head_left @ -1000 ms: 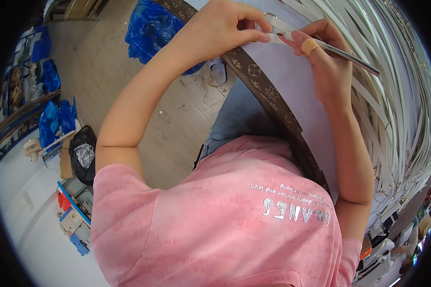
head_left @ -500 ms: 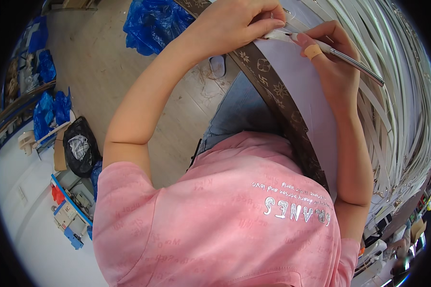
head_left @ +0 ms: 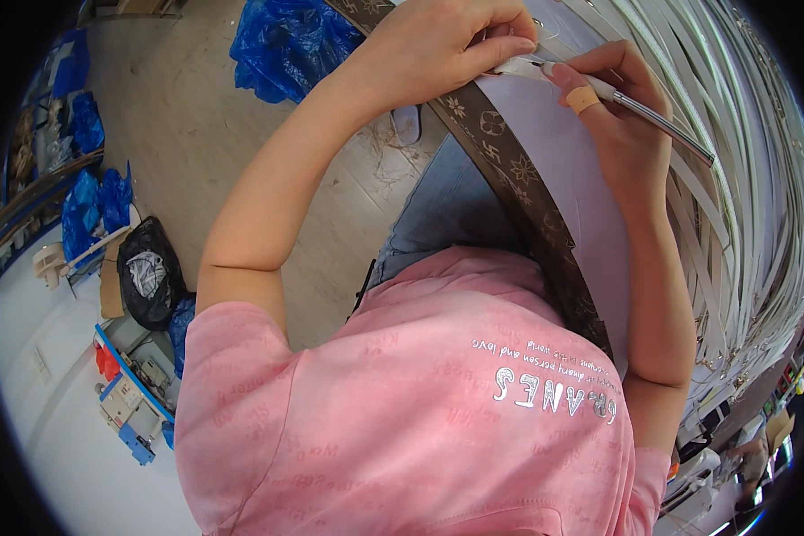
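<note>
Pale tabletop point(head_left: 581, 170) under your fingers, OP. Your left hand's point(head_left: 451, 40) thumb and fingers are pinched together on a whitish strip point(head_left: 520, 67); your right's point(head_left: 630, 134) are clamped round a silvery pen-like tool point(head_left: 661, 127), tip just beside it. Loose white straps point(head_left: 732, 179) pile up right of your fingers, blue plastic bag point(head_left: 290, 49) down on the floor point(head_left: 214, 116) to their left.
</note>
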The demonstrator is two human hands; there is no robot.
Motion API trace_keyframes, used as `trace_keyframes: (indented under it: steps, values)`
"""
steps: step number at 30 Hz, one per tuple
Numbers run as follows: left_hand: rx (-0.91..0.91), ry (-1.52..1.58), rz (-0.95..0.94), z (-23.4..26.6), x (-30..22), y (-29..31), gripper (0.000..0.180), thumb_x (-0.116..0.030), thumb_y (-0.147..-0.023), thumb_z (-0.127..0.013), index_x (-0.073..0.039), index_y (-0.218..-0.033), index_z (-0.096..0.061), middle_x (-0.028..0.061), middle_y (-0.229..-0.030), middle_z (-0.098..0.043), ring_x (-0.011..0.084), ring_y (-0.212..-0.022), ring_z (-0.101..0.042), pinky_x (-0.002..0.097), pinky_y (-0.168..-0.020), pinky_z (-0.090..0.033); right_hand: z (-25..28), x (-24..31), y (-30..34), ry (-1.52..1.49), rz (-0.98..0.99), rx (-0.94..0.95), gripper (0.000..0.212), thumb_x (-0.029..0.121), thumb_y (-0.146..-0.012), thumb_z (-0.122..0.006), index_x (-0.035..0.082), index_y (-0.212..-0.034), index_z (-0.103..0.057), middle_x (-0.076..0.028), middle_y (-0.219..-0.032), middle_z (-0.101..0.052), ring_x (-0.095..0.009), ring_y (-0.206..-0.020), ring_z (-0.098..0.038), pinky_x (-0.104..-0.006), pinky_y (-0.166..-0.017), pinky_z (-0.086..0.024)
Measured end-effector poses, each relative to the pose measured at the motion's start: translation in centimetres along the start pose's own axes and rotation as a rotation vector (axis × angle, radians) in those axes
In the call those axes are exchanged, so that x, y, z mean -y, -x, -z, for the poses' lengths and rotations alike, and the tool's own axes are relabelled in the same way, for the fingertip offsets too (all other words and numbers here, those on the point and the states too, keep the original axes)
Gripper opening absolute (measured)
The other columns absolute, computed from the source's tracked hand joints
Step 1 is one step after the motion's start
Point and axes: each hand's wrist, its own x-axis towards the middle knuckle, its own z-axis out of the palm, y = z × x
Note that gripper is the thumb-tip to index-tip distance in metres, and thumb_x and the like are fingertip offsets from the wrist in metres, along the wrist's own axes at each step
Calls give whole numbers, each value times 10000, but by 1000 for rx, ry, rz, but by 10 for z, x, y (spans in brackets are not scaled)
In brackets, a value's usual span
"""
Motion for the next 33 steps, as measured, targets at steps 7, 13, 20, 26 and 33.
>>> trace_keyframes:
  steps: [7, 13, 20, 26, 33]
  values:
    - [-8, 4, 45, 1, -6, 1, 113, -119, -955, -617, -7, -972, -612, 99, -663, -594, 186, -582, -567, 310, -573, -444, 0, 1, -1, -8, -2, 0, 69, 2, -880, -698, 5, -906, -634, -12, -816, -638, -63, -763, -586, -199, -712, -465]
    - [-120, -286, -328, 6, -4, -3, 106, -96, -923, -624, 2, -961, -608, 124, -767, -648, 252, -635, -622, 340, -606, -497, 8, -5, -4, -95, -21, 20, 82, 46, -880, -705, 11, -908, -636, -12, -816, -635, -63, -755, -585, -199, -695, -445]
    - [156, -700, -118, 0, -39, 5, 120, -111, -907, -613, -2, -958, -614, 150, -832, -628, 343, -740, -636, 405, -679, -523, 3, -46, -34, -701, 172, 271, 86, 62, -873, -691, 19, -885, -618, -45, -810, -642, -89, -764, -600, -218, -702, -450]
    - [66, -500, -194, 1, -16, -2, 118, -107, -922, -602, 5, -960, -612, 173, -854, -610, 364, -788, -627, 420, -704, -509, -24, -64, -50, -1355, 746, 423, 93, -13, -842, -656, 8, -815, -570, -62, -730, -641, -113, -726, -610, -223, -679, -466]
    - [-113, -304, -108, -7, -12, 10, 97, -88, -932, -604, 5, -955, -600, 177, -873, -609, 360, -782, -616, 406, -690, -491, -6, 9, -10, -267, -103, 16, 121, -13, -838, -699, 10, -858, -582, -54, -760, -649, -96, -703, -608, -221, -660, -476]
